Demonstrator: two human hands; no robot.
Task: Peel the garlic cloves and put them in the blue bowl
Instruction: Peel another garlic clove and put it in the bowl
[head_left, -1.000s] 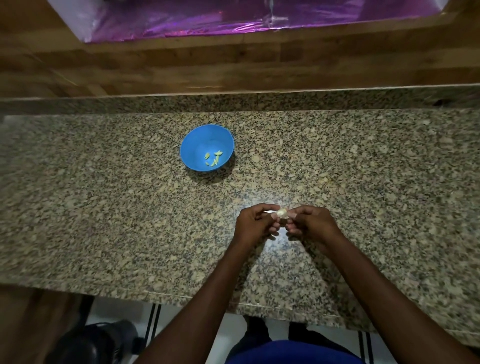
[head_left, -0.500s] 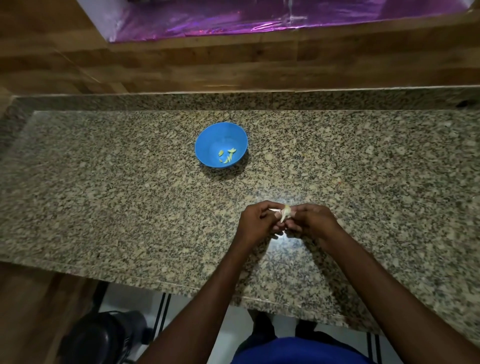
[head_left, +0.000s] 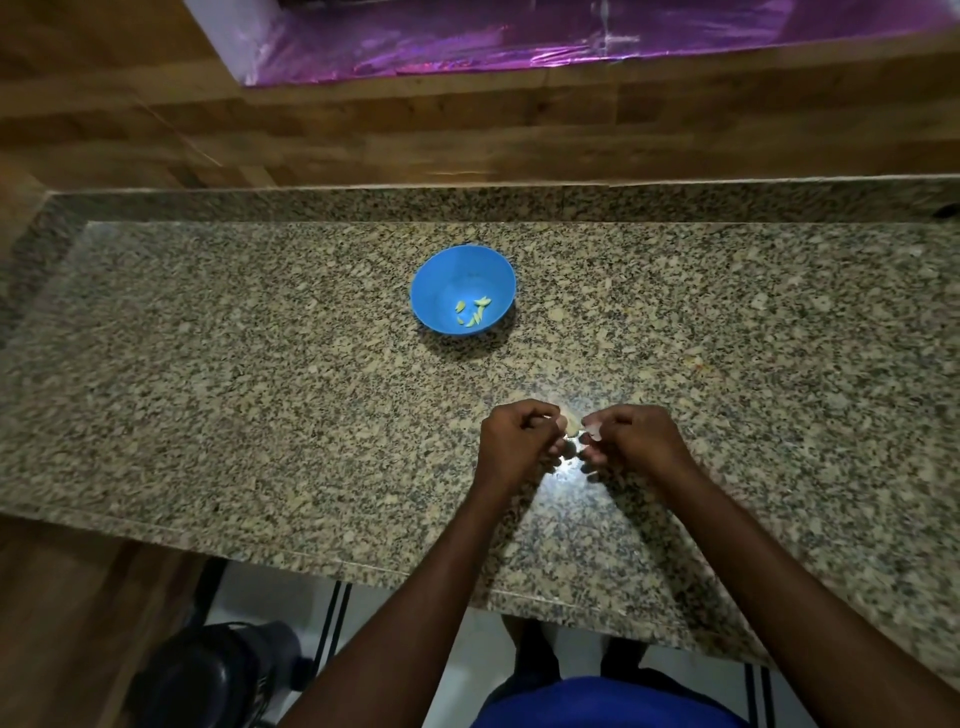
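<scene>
The speckled granite table (head_left: 260, 389) is carrying the round blue plastic bowl (head_left: 462, 288), which is already holding a few pale peeled garlic pieces (head_left: 472, 310). Nearer the person than the bowl, the left hand (head_left: 514, 447) and right hand (head_left: 631, 441) are now drawing slightly apart — a second ago they were touching. The left grip is pinching the pale garlic clove (head_left: 571, 427); the right grip is pinching a whitish skin flake (head_left: 592, 432) — the peel seems to be coming off.

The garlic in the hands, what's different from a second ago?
The hands have drawn slightly apart: the left hand holds the garlic clove, and the right hand now pinches a pale scrap of peel pulled off it. The blue bowl and its peeled cloves stayed put.
</scene>
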